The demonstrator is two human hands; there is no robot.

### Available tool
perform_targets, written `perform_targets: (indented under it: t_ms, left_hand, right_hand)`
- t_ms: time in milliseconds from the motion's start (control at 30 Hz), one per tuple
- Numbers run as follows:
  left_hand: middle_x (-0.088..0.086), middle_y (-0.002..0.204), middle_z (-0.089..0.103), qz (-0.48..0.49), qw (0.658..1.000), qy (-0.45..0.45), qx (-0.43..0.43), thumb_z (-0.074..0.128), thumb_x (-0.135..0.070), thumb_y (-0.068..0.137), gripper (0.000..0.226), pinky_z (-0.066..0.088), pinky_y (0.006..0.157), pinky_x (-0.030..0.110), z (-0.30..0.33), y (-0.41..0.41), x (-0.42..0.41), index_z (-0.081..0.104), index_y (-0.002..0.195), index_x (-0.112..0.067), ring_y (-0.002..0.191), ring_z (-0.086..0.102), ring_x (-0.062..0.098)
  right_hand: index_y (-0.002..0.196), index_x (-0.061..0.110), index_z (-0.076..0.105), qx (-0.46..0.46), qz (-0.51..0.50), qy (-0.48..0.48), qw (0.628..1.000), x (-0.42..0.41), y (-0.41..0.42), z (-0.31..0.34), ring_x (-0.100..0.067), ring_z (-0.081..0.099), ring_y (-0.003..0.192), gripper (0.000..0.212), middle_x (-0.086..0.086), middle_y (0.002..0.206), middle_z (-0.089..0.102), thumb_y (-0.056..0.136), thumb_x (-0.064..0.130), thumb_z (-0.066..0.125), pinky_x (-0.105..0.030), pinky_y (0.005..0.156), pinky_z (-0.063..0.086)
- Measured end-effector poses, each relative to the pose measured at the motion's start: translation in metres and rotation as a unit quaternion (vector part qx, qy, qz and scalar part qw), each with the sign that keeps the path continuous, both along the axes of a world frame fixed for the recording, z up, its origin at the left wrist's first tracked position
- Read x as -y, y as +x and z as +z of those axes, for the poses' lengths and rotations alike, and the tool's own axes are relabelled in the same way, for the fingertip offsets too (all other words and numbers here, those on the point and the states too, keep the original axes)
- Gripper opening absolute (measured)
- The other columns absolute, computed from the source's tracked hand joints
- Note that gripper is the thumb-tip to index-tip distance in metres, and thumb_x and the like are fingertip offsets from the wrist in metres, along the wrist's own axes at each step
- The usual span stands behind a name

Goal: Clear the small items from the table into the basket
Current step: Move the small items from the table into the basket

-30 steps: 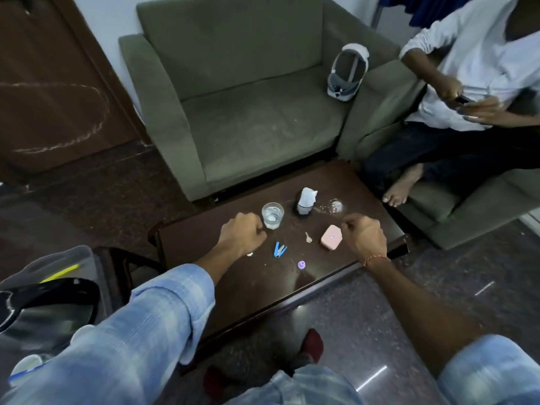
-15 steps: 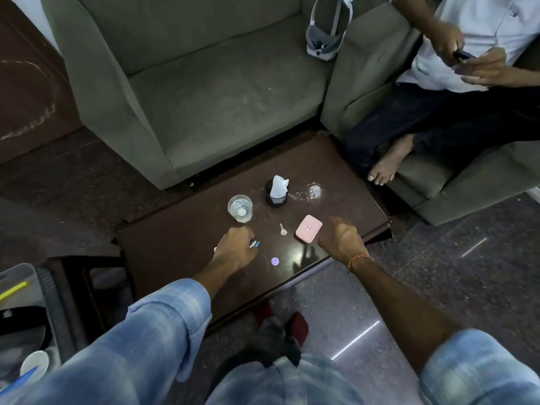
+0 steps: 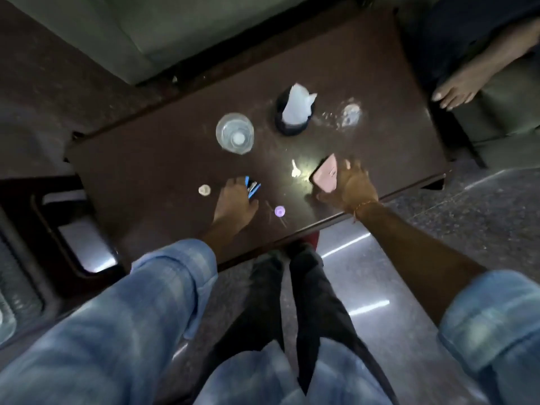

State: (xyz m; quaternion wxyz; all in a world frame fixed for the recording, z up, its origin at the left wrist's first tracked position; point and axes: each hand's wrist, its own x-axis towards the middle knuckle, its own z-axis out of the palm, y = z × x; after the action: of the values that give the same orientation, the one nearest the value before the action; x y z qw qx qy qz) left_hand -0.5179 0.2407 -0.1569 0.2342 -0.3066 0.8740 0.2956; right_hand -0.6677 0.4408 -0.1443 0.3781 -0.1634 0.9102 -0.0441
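On the worktop (image 3: pixel 146 159), a glass (image 3: pixel 234 135) stands left of a tissue holder (image 3: pixel 293 118); nearer, a clip (image 3: pixel 252 188), a key (image 3: pixel 295 171) and a case (image 3: pixel 325 176) lie left to right.

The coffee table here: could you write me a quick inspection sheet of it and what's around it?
Surface: dark brown table, glossy, with a dusty smear near its far right.
Job's things: blue clips, pink case, small key, purple cap, pale round piece.
Clutter: glass; dark holder with white tissue.
Hands: left hand on the blue clips; right hand on the pink case, which is tilted up.
Cables: nothing seen.
Surroundings: green sofa; another person's bare foot; basket not seen for certain.
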Motion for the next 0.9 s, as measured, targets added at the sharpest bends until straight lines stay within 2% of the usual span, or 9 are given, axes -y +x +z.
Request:
perform_targets:
  t_ms: [167,300,400,567,667,800,900]
  left_hand:
    - [0.02,0.127,0.051,0.015,0.999,-0.03,0.015,0.07,-0.023,0.083,0.064,0.04,0.101,0.042,-0.04,-0.003,-0.009,0.042,0.135,0.0,0.115,0.052,0.035]
    - [0.021,0.119,0.056,0.045,0.998,-0.045,-0.017,0.064,-0.013,0.085,0.041,0.043,0.094,0.043,-0.051,-0.006,-0.01,0.053,0.122,0.002,0.107,0.055,0.036]
    - [0.02,0.12,0.056,0.053,0.998,-0.039,-0.019,0.06,-0.009,0.086,0.036,0.044,0.095,0.043,-0.043,-0.007,-0.007,0.055,0.12,0.0,0.109,0.055,0.035]
    - [0.018,0.116,0.06,0.05,0.997,-0.025,-0.053,0.063,-0.01,0.085,0.035,0.047,0.091,0.041,0.006,-0.006,-0.002,0.057,0.119,-0.002,0.105,0.059,0.033]
    - [0.015,0.114,0.061,0.064,0.993,-0.024,-0.093,0.066,-0.013,0.084,0.035,0.047,0.087,0.036,0.051,0.0,0.006,0.059,0.117,-0.005,0.102,0.06,0.031]
    - [0.012,0.108,0.061,0.083,0.984,-0.068,-0.144,0.068,-0.015,0.081,0.035,0.044,0.08,0.031,0.111,0.017,0.021,0.061,0.115,-0.008,0.096,0.061,0.029]
    - [0.013,0.107,0.062,0.113,0.973,-0.099,-0.175,0.069,-0.017,0.081,0.036,0.046,0.081,0.033,0.15,0.03,0.031,0.061,0.114,-0.007,0.096,0.061,0.03]
  right_hand:
    - [0.152,0.024,0.014,-0.004,0.022,0.014,1.0,0.005,-0.013,-0.037,-0.043,0.032,0.135,0.117,-0.018,0.151,0.026,0.063,0.049,0.086,-0.057,0.102,0.044]
    - [0.149,0.029,0.019,-0.023,0.032,0.0,0.999,0.002,-0.017,-0.049,-0.043,0.041,0.127,0.11,-0.018,0.142,0.035,0.064,0.044,0.087,-0.057,0.094,0.049]
    - [0.146,0.027,0.023,-0.023,0.019,-0.008,1.0,0.002,-0.017,-0.045,-0.041,0.041,0.126,0.106,-0.017,0.141,0.036,0.063,0.048,0.086,-0.057,0.094,0.05]
    - [0.141,0.023,0.032,-0.023,-0.025,-0.046,0.998,0.002,-0.014,-0.004,-0.04,0.046,0.121,0.098,-0.016,0.135,0.042,0.062,0.043,0.086,-0.052,0.092,0.049]
    - [0.145,0.029,0.026,-0.032,-0.019,-0.07,0.997,0.002,-0.009,0.039,-0.04,0.045,0.121,0.103,-0.015,0.136,0.041,0.062,0.044,0.085,-0.052,0.093,0.048]
    - [0.146,0.026,0.027,-0.063,-0.004,-0.096,0.993,0.01,-0.006,0.091,-0.044,0.046,0.12,0.102,-0.016,0.134,0.041,0.062,0.046,0.083,-0.051,0.093,0.046]
    - [0.15,0.028,0.024,-0.077,0.029,-0.133,0.988,0.026,-0.01,0.123,-0.045,0.044,0.122,0.108,-0.017,0.141,0.038,0.061,0.048,0.082,-0.051,0.097,0.045]
